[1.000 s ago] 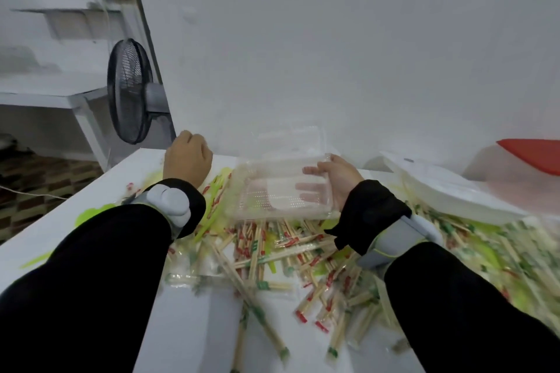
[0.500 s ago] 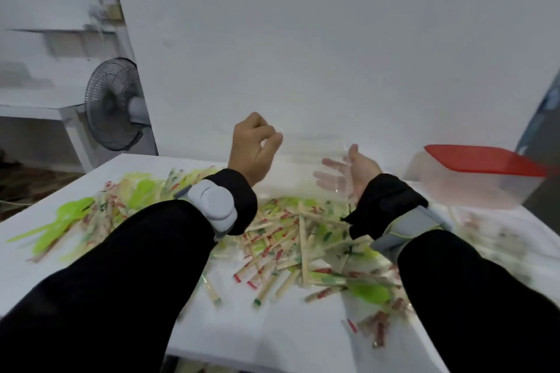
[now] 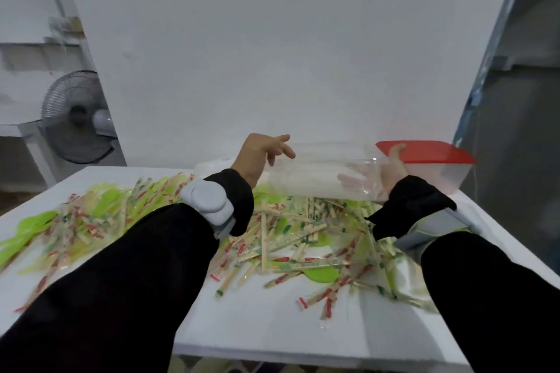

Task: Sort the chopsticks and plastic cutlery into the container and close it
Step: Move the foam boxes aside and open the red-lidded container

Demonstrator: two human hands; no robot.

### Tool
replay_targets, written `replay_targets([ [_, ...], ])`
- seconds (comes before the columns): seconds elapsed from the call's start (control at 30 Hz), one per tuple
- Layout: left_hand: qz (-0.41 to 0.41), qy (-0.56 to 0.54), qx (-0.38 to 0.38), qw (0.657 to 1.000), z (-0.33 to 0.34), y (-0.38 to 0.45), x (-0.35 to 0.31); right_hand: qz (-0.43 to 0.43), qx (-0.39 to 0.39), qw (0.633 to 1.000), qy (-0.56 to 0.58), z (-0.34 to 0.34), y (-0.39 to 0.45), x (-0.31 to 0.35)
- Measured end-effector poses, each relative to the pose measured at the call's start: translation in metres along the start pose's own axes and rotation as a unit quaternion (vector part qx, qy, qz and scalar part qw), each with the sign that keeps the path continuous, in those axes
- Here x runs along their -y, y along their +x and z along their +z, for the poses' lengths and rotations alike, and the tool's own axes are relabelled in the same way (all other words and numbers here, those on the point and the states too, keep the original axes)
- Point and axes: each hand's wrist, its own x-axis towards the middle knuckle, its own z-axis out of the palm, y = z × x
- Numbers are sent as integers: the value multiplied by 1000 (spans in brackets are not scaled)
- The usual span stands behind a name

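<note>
The right hand [image 3: 391, 174] grips the clear container [image 3: 315, 179] above the chopsticks [image 3: 291, 239]; the left hand [image 3: 257, 157], fingers spread, holds nothing

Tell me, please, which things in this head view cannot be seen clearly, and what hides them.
- Clear container: blurred by motion; its contents cannot be told.
- Right hand: its fingers show only through the container's plastic, so the grip is unclear.
- Red-lidded container: partly behind the right hand.
- Wrapped chopsticks: many lie under the black sleeves.
- Fan: blurred, cut by the wall panel.
</note>
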Motion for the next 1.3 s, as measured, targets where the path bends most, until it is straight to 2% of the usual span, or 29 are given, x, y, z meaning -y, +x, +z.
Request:
replay_targets([
  [0.07, -19, 7, 33, 999, 0, -1, 1, -17, -43, 997, -61, -7, -2, -1],
  [0.17, -44, 16, 66, 997, 4, -4, 8, -7, -1, 997, -82, -9, -13, -8],
  [0.3, -65, 49, 88, 993, 11, -6, 21, -16, -27, 994, -106, -23, -28, -12],
  [0.4, -95, 38, 66, 993, 19, -6, 17, -12, -21, 996, -89, -32, -40, -14],
  [0.5, -183, 4, 49, 982, 32, 4, 16, -11, -16, 1000, -22, -52, -45, -5],
  [0.57, -205, 11, 57, 977, 50, 12, 14, -21, -31, 999, -37, -72, -44, 8],
  [0.73, -179, 99, 64, 977, 132, 30, 5, -59, -63, 991, -106, -130, -50, 47],
  [0.83, -133, 197, 56, 970, 195, 38, 9, -90, -133, 975, -156, -173, -50, 65],
  [0.93, -104, 358, 57, 926, 248, 36, 23, -78, -218, 927, -295, -214, -49, 72],
  [1.0, -107, 407, 66, 905, 273, 34, 37, -61, -246, 887, -386, -237, -43, 71],
  [1.1, -127, 471, 76, 870, 283, 32, 59, -19, -230, 859, -457, -252, -28, 57],
  [1.2, -147, 527, 70, 834, 287, 27, 78, 9, -213, 813, -542, -258, -18, 43],
  [1.3, -168, 578, 82, 795, 290, 20, 91, 28, -211, 801, -560, -262, -9, 30],
])
